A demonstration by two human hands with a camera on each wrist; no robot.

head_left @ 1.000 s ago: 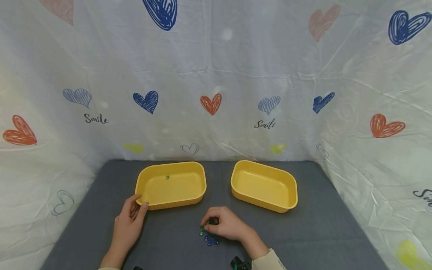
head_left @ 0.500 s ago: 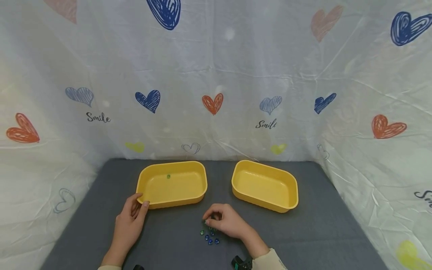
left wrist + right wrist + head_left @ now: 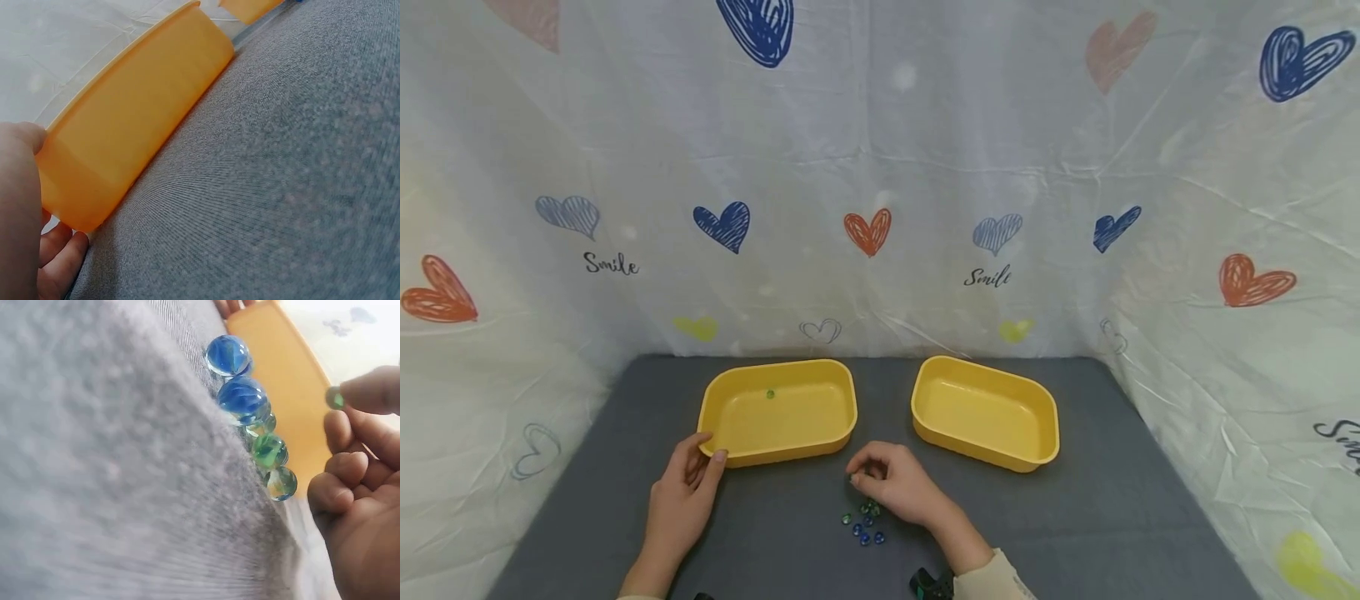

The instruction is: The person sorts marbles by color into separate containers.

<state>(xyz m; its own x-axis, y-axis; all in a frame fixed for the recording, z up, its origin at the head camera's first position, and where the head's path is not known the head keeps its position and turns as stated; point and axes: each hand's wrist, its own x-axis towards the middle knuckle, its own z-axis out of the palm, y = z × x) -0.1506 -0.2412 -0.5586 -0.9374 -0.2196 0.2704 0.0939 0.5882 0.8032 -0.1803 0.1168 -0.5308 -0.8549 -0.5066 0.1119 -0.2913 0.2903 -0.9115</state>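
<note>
My right hand [image 3: 901,485] pinches a green glass marble [image 3: 335,397] between thumb and index finger, lifted off the cloth; its other fingers are curled in. Below it lies a small cluster of loose marbles, with blue marbles [image 3: 242,400] nearer me and green marbles [image 3: 270,450] behind. At the near left corner of the left yellow tray [image 3: 790,454], my left hand [image 3: 682,493] grips the wall, thumb and fingers around it. One green marble [image 3: 771,394] lies inside that tray. In the left wrist view, the fingers partly hide the corner of the tray.
A second yellow tray [image 3: 985,452] stands to the right, angled, with a gap between the two. Both trays stand on a dark grey cloth [image 3: 1075,533] covering the table. A white curtain [image 3: 925,125] printed with hearts hangs behind and at the sides.
My right hand has lifted a green marble from the cluster and moved slightly up and away, uncovering more marbles. The left hand keeps its grip on the tray.
</note>
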